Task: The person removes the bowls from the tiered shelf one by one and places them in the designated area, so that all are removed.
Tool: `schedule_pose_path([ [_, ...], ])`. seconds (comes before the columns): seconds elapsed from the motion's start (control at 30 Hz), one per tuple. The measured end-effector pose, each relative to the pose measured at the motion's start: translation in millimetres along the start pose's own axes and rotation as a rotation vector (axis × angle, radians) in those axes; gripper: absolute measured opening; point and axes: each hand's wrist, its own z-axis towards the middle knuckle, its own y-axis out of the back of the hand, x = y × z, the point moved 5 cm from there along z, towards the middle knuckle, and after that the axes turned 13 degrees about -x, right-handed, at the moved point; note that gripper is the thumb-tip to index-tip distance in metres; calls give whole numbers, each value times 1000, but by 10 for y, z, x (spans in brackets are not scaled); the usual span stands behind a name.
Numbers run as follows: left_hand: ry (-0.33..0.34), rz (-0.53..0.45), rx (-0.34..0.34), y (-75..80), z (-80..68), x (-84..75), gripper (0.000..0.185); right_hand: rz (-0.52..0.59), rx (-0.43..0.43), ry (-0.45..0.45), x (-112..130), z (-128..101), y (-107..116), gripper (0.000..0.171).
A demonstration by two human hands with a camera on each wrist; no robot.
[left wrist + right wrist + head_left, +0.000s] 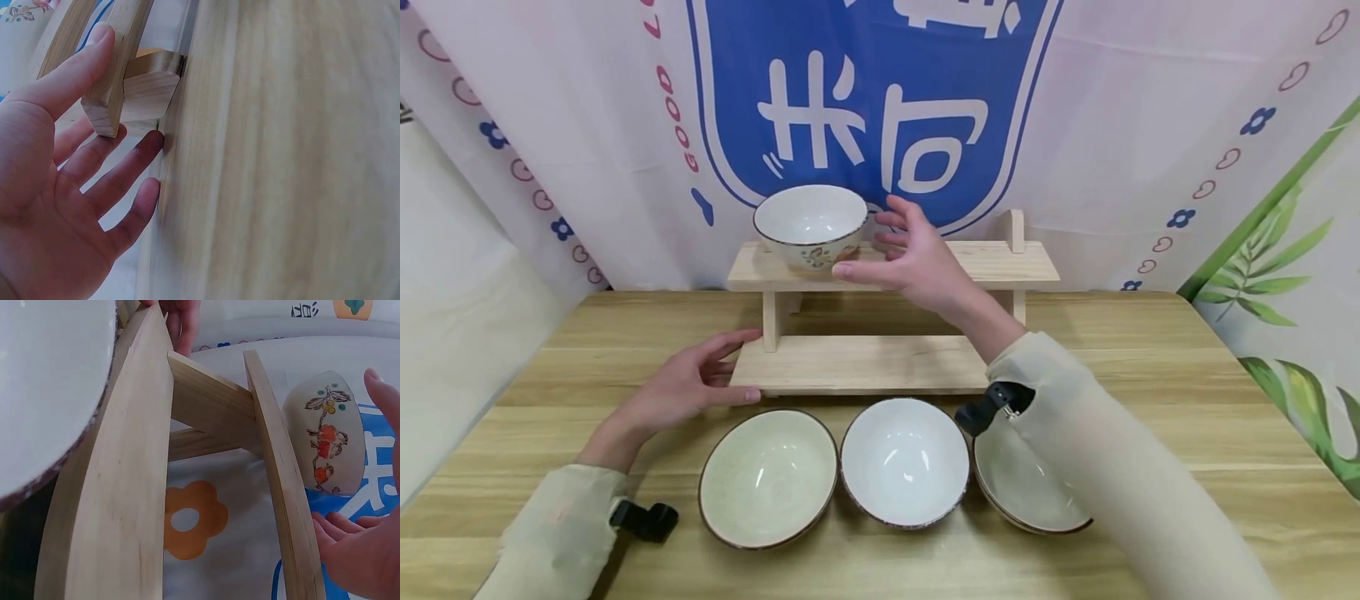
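Bowl on the top shelf, my right hand open beside it.

From above, my right hand (917, 258) hovers spread just beside the bowl (811, 225) on the rack (895, 265), holding nothing; my left hand (696, 383) lies flat against the rack's base. Left wrist: straight fingers (119, 175) touch the wood. Right wrist: the bowl (325, 440) stands apart from my palm. Next, I judge, comes another of the three bowls (904, 461) nearer me.

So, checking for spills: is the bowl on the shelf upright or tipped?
Upright: the bowl sits on its base on the top shelf, rim up, inside looking empty.
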Motion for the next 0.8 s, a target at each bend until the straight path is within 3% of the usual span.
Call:
schedule_pose_path([
  [0.8, -3, -14, 4, 1, -7, -1, 88, -76, -32, -62, 52, 314, -358, 133],
])
